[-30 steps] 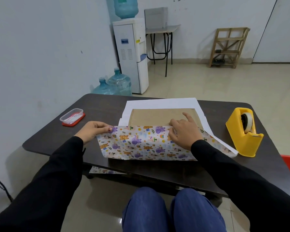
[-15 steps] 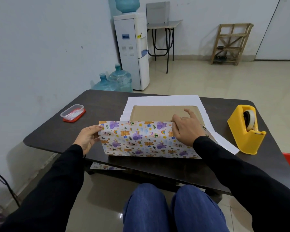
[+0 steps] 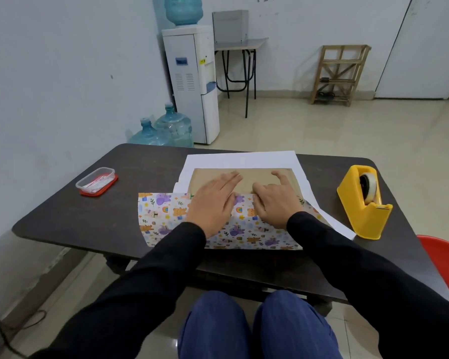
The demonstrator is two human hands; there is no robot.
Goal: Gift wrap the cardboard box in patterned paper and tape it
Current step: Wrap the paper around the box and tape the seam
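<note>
**A:** In the head view, where is the cardboard box [image 3: 257,177]?

**B:** It lies flat on the dark table [image 3: 88,216], on the white back of the patterned paper [image 3: 163,216]. The near flap of that paper is folded up over the box's near edge, printed side up. The far part of the box is bare brown.

**A:** And the hands?

**B:** Both are on the box. The left hand [image 3: 213,203] lies flat with its fingers straight and together. Its palm is on the flap and its fingertips reach the bare cardboard. The right hand [image 3: 275,206] is just right of it. One finger stretches out on the cardboard and the others are bent at the flap's edge. I cannot tell whether they pinch the paper or only press it down.

**A:** What blocks the view?

**B:** The hands hide the middle of the flap's edge, and the black sleeves [image 3: 166,255] cross the flap's near part.

**A:** What else stands around the box?

**B:** To its right is a yellow tape dispenser [image 3: 366,203] with a roll in it, its base just beside the paper's near right corner. Well to the box's left is a small clear container [image 3: 96,181] on a red lid. Beyond the box, off the table, stand a white water dispenser [image 3: 192,81] with two blue bottles [image 3: 166,128] at its foot, a metal-legged desk [image 3: 240,45] and a wooden rack [image 3: 340,73]. Nearer than the box, to the right, is a red seat edge [image 3: 446,263].
</note>
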